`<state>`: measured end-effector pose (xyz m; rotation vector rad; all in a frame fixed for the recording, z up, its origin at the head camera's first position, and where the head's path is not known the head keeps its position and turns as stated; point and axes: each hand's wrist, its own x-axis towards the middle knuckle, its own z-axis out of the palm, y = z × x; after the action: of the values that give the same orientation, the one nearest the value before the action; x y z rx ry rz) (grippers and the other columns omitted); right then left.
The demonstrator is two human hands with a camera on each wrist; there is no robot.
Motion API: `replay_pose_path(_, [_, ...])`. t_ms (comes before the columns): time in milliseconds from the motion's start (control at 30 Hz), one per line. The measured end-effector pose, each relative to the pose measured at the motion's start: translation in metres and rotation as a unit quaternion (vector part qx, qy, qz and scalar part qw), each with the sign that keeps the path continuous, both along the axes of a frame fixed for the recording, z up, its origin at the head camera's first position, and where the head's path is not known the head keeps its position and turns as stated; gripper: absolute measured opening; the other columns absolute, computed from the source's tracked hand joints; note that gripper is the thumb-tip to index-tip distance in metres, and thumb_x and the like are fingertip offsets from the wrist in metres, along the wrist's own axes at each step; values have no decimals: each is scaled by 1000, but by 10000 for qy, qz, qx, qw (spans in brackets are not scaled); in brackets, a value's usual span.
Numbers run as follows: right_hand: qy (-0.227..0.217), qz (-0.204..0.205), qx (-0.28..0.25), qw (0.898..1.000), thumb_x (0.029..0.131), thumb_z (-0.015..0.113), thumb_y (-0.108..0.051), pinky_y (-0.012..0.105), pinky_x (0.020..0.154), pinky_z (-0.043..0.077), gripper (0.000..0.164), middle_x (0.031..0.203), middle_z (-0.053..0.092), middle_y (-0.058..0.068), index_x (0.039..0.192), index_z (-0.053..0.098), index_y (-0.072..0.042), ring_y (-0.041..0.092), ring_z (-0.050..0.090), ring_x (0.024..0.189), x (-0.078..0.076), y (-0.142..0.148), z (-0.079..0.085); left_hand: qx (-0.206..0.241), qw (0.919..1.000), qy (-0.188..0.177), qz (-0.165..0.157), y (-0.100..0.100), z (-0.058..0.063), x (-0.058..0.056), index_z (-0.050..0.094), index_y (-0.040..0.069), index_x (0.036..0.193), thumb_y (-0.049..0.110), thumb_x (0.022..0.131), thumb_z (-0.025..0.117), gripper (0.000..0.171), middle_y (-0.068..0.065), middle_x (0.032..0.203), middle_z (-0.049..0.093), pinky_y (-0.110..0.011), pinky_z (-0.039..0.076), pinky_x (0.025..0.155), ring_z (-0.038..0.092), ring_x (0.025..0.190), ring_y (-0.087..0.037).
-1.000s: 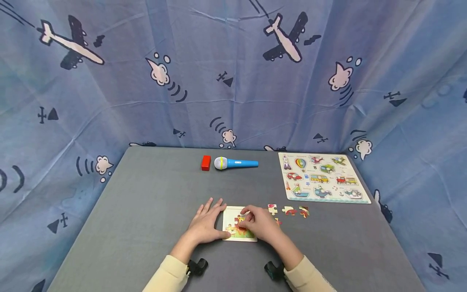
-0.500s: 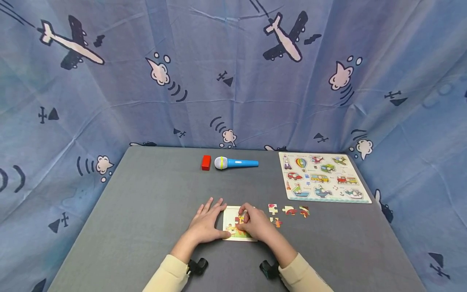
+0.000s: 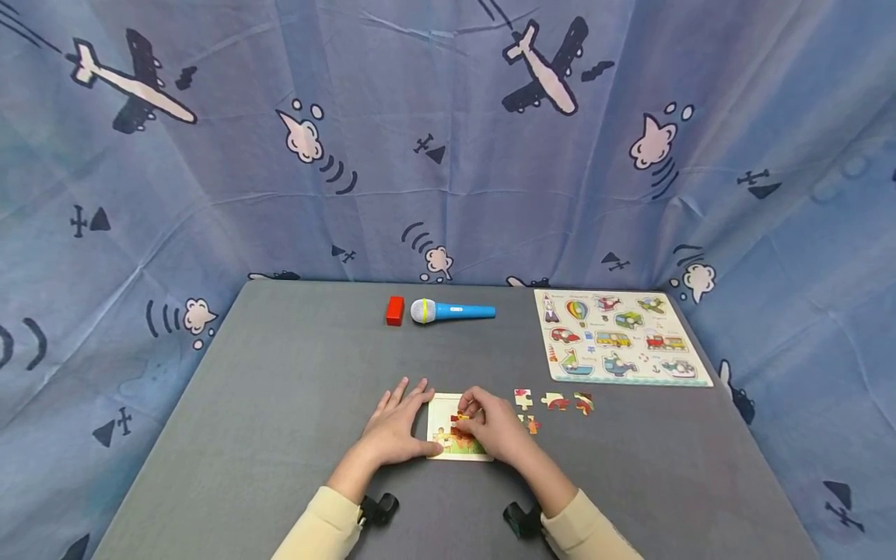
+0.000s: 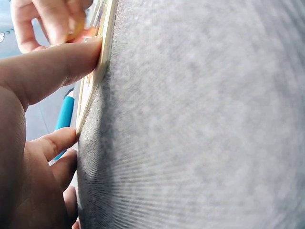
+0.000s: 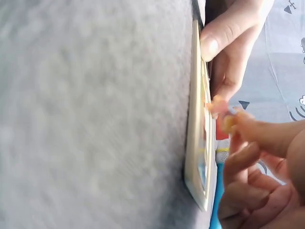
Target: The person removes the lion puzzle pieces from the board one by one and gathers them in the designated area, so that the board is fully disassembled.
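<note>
1. Right wrist view: a jigsaw piece [image 5: 219,106] is pinched in the fingertip grip of our right hand [image 3: 493,424], over the puzzle tray [image 3: 462,457]. We cannot tell whether it touches the tray.
2. We judge it light, thin and stiff, a little smooth, its knobs the weakest part; opposite edges look the best place to take hold.
3. Our left hand [image 3: 393,434] grasps nothing: it rests along the tray's left side, fingers spread, thumb on the near left corner. We think the tray is light enough to slide.
4. Fitted pieces [image 3: 465,447] lie along the tray's near side; loose pieces [image 3: 556,401] lie to its right on the desk [image 3: 315,358].
5. Farther off we see a red block [image 3: 395,311], a toy microphone [image 3: 462,312] and a picture board [image 3: 623,338], with a curtain [image 3: 378,218] behind.
6. Our right hand hides the tray's right part from above; blur spoils the held piece's outline and print, and both forearms are cut off.
</note>
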<state>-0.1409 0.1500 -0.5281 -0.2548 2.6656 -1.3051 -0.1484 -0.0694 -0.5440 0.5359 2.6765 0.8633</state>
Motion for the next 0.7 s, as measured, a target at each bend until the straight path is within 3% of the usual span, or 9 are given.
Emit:
replay_pose_path(200, [-21, -249, -682, 9974, 85, 81, -18, 20, 52, 42, 22, 77, 69, -3, 102, 67, -13, 8, 53, 58, 0, 16, 12, -18, 10000, -30, 19, 0, 1, -2, 42, 17, 155, 50, 77, 81, 93, -1, 167, 28, -55, 10, 126, 9, 158, -30])
replay_pose_path(367, [61, -449, -596, 9972, 86, 81, -21, 22, 52, 45, 19, 77, 71, -3, 99, 71, -13, 10, 56, 58, 1, 41, 19, 39, 10000, -51, 13, -1, 2, -1, 42, 17, 155, 49, 77, 81, 93, 0, 167, 27, -56, 9, 126, 9, 158, -30])
replay_pose_path(500, [19, -615, -508, 9968, 88, 79, -22, 26, 50, 48, 18, 76, 70, -1, 101, 72, -13, 21, 61, 58, 5, 63, 22, 51, 10000, -47, 17, -2, 1, -1, 42, 17, 155, 49, 77, 82, 93, 0, 167, 27, -56, 10, 126, 9, 158, -30])
replay_pose_path(700, [76, -865, -267, 9959, 89, 78, -25, 26, 54, 49, 24, 77, 70, 1, 104, 72, -8, 18, 62, 62, 12, 99, 22, 111, 9999, 7, 5, -1, 0, 1, 43, 15, 155, 46, 76, 82, 93, -2, 167, 28, -56, 9, 126, 10, 157, -32])
